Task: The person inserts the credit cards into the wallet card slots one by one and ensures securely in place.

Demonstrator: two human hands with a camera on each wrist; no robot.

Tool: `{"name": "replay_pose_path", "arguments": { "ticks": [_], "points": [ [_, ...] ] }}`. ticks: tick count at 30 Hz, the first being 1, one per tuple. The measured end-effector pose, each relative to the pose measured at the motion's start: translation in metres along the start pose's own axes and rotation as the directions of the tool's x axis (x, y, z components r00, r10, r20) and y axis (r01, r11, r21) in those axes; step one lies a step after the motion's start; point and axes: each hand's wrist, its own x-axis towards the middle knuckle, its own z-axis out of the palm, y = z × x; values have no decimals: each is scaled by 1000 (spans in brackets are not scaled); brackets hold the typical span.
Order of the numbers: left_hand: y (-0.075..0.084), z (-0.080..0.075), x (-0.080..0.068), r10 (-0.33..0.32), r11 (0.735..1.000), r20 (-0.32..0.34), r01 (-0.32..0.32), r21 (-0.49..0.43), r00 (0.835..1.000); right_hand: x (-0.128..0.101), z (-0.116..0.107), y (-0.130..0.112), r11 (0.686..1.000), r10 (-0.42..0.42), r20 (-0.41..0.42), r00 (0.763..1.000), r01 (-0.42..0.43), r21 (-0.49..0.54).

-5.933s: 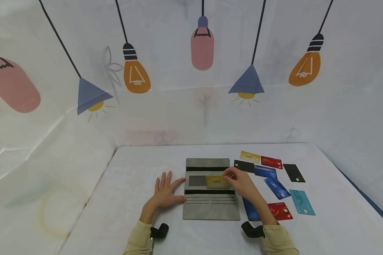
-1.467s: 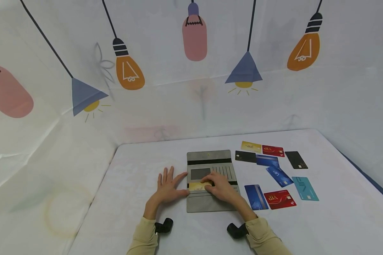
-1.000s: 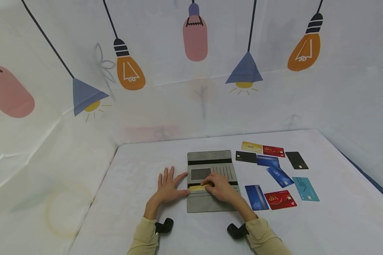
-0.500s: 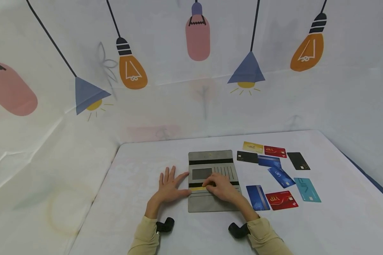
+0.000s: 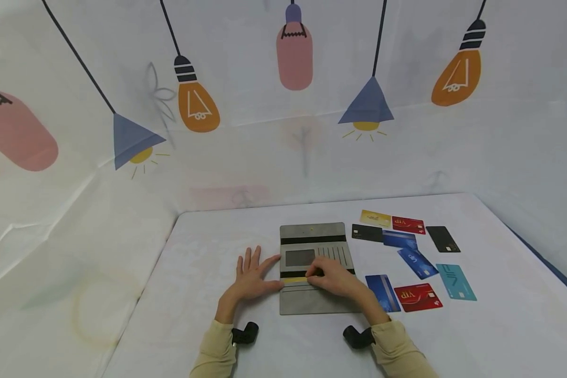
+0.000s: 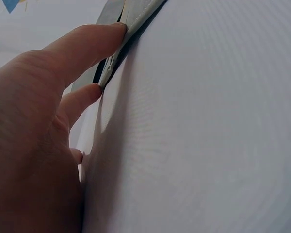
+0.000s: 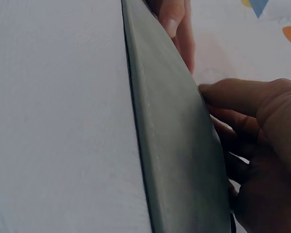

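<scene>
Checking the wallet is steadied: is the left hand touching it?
Touching. The left wrist view shows the left hand fingertips pressed against the wallet edge.

White table (image 5: 501,325): open grey wallet (image 5: 312,302), scattered cards (image 5: 418,297) at right.

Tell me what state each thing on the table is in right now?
Wallet: open, lying flat.
Gold card: mostly pushed into a wallet slot, only an edge showing.
Right hand: fingers curled on the gold card.
Left hand: flat, fingers spread, touching the wallet's left edge.
Loose cards: spread face up on the table, right of the wallet.
</scene>
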Motion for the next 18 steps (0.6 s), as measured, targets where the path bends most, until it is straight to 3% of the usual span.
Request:
{"name": "replay_pose_path", "arguments": {
  "ticks": [10,18],
  "points": [
    [0,2,2,-5,1000,-2,5,12,1000,0,-4,4,999,-37,48,998,37,-10],
    [1,3,2,-1,999,-10,1,40,1000,2,-2,1,986,-102,61,993,109,-125]
  ]
}}
